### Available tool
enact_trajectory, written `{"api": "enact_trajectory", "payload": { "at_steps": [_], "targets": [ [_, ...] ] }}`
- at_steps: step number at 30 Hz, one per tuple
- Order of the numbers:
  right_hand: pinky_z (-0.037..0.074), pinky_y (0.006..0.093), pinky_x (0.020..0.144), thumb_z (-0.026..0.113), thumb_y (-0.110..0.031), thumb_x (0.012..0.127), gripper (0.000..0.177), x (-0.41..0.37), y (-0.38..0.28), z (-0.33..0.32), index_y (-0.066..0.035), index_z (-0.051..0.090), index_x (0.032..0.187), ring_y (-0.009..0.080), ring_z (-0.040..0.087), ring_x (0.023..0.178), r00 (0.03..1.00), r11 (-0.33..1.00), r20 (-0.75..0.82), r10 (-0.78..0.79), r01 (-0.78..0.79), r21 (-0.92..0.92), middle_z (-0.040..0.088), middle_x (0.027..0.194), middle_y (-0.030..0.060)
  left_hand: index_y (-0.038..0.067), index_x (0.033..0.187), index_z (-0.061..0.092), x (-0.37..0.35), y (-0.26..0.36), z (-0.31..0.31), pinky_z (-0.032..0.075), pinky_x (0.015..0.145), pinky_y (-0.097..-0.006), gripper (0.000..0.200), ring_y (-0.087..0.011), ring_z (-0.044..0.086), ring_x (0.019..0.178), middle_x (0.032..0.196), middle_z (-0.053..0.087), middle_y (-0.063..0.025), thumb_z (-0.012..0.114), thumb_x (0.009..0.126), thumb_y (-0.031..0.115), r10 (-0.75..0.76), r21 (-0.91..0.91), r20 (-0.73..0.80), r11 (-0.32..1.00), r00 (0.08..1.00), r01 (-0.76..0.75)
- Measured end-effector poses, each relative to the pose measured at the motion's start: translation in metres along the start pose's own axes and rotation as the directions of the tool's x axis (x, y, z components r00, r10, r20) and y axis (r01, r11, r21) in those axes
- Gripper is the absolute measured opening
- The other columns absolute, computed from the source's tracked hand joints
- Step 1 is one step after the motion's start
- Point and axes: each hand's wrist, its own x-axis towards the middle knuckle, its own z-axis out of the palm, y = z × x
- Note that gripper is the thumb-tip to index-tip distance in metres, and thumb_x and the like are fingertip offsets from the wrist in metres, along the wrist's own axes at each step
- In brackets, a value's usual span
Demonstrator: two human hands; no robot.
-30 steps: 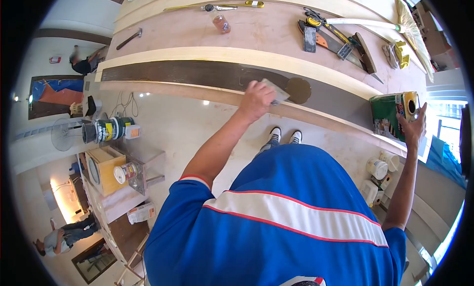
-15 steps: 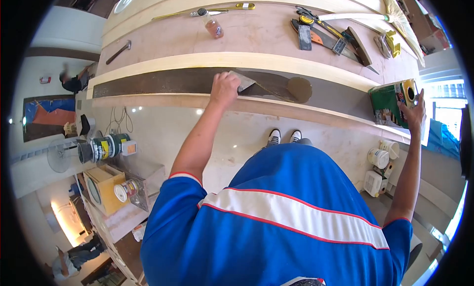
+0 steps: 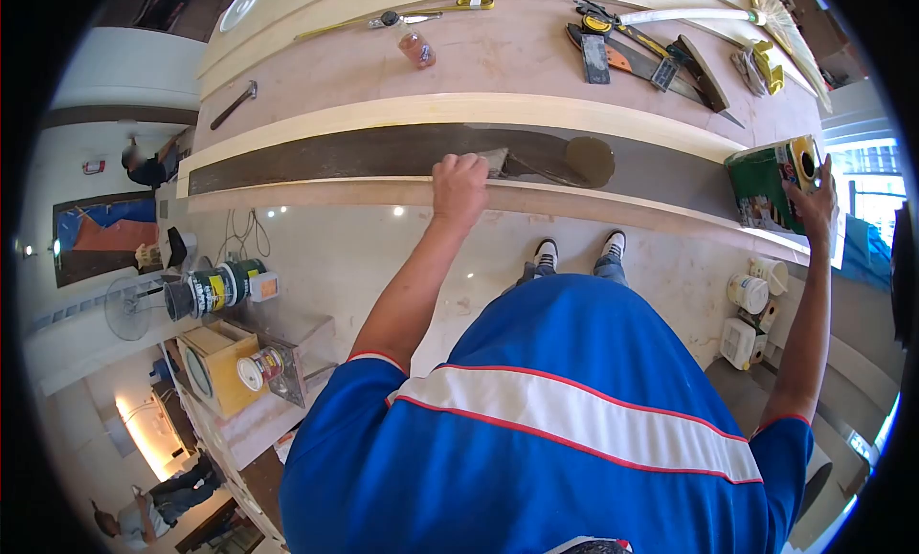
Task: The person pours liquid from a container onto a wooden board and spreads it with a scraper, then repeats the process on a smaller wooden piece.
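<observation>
My left hand (image 3: 459, 188) is closed round a flat spreader (image 3: 495, 160), its edge down on a long dark strip (image 3: 316, 154) set along a pale wooden board. A wet, brownish glue-like smear trails right from the spreader to a rounded puddle (image 3: 591, 160). At the strip's right end stands a green rectangular metal can (image 3: 761, 188) with an open round mouth. My right hand (image 3: 814, 205) grips the can's right side, fingers spread along its top edge and thumb on its face.
Behind the board lie a hammer (image 3: 235, 104), a bottle (image 3: 417, 49), a yellow level-like strip (image 3: 335, 28), a handsaw (image 3: 637, 66), gloves (image 3: 758, 68) and a brush (image 3: 780, 33). Buckets (image 3: 215, 288) stand on the floor at left, white tubs (image 3: 747, 294) at right. Two people are at far left.
My left hand has slid the spreader a little to the right along the strip, toward the puddle. My right hand stays on the can. My feet stand farther apart.
</observation>
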Motion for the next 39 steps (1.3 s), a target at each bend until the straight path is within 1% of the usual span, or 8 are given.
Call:
{"api": "enact_trajectory", "payload": {
  "at_steps": [2,5,15,18,27,30,36,39],
  "targets": [
    [0.039,0.0472,0.107,0.08,-0.043,0.061,0.112,0.0,0.001,0.0,-0.008,0.028,0.154,0.0389,0.051,0.127,1.0,1.0,0.002,0.001,-0.001,0.0,0.051,0.139,0.0235,0.01,0.094,0.066,-0.004,0.011,0.018,0.043,0.073,-0.0408,0.02,-0.0241,0.056,0.09,0.092,0.064,-0.0016,0.06,0.075,0.009,0.044,0.053,0.123,0.997,0.991,-0.051],
    [0.04,0.047,0.107,0.08,-0.043,0.062,0.111,0.0,0.001,-0.001,-0.007,0.029,0.154,0.0387,0.051,0.127,1.0,1.0,0.002,0.007,-0.007,0.006,0.052,0.139,0.0236,0.007,0.094,0.067,-0.025,0.035,0.028,0.042,0.075,-0.0407,0.021,-0.0242,0.054,0.091,0.089,0.061,-0.0034,0.06,0.075,0.012,0.113,-0.067,0.042,0.992,0.993,-0.11],
    [0.041,0.0469,0.106,0.081,-0.043,0.062,0.107,0.001,0.005,0.002,-0.008,0.034,0.151,0.0382,0.052,0.126,1.0,1.0,-0.01,-0.016,0.016,0.021,0.052,0.139,0.0232,0.011,0.095,0.068,0.004,0.05,0.02,0.041,0.076,-0.0404,0.024,-0.0231,0.055,0.091,0.091,0.063,-0.0005,0.061,0.073,0.007,0.191,-0.108,-0.027,0.975,0.981,-0.193],
    [0.041,0.0463,0.105,0.08,-0.044,0.062,0.106,-0.004,-0.001,-0.003,-0.007,0.036,0.151,0.0384,0.053,0.125,1.0,0.999,-0.018,-0.014,0.014,-0.029,0.052,0.139,0.0229,0.012,0.095,0.068,-0.014,0.054,0.026,0.041,0.077,-0.0401,0.024,-0.0229,0.055,0.092,0.092,0.064,0.0001,0.061,0.073,0.008,0.203,-0.117,0.054,0.974,0.978,-0.195],
    [0.041,0.0457,0.106,0.078,-0.047,0.061,0.106,-0.002,-0.002,-0.003,-0.007,0.036,0.151,0.0382,0.052,0.126,1.0,1.0,0.013,0.015,-0.015,-0.025,0.052,0.139,0.0223,0.012,0.096,0.07,0.013,0.056,0.02,0.04,0.082,-0.0401,0.024,-0.022,0.055,0.093,0.091,0.064,0.0001,0.06,0.074,0.008,0.287,-0.159,-0.041,0.944,0.957,-0.29],
    [0.04,0.0459,0.107,0.078,-0.047,0.061,0.107,-0.001,0.001,-0.003,-0.007,0.036,0.151,0.0378,0.051,0.128,1.0,1.0,0.009,0.009,-0.009,-0.026,0.051,0.14,0.0218,0.013,0.092,0.07,0.005,0.055,0.027,0.04,0.082,-0.0398,0.021,-0.0216,0.055,0.095,0.092,0.065,0.0011,0.061,0.074,0.008,0.303,-0.186,0.036,0.938,0.952,-0.291],
    [0.039,0.0466,0.107,0.078,-0.046,0.06,0.107,0.002,0.011,0.005,-0.01,0.036,0.151,0.0379,0.051,0.128,1.0,0.999,-0.011,-0.001,0.0,-0.039,0.05,0.141,0.0207,0.015,0.088,0.071,0.003,-0.002,-0.004,0.042,0.08,-0.04,0.019,-0.023,0.059,0.091,0.09,0.068,0.0026,0.062,0.073,0.008,0.155,-0.107,0.081,0.983,0.985,-0.147],
    [0.04,0.0464,0.106,0.079,-0.045,0.06,0.107,0.003,0.007,0.003,-0.01,0.036,0.151,0.0378,0.051,0.128,1.0,0.998,0.003,0.01,-0.01,-0.068,0.051,0.141,0.0207,0.013,0.079,0.067,0.012,-0.032,-0.011,0.046,0.075,-0.0437,0.007,-0.0265,0.059,0.086,0.081,0.064,-0.0043,0.062,0.074,0.01,-0.178,0.057,0.02,0.983,0.984,0.177]
  ]
}}
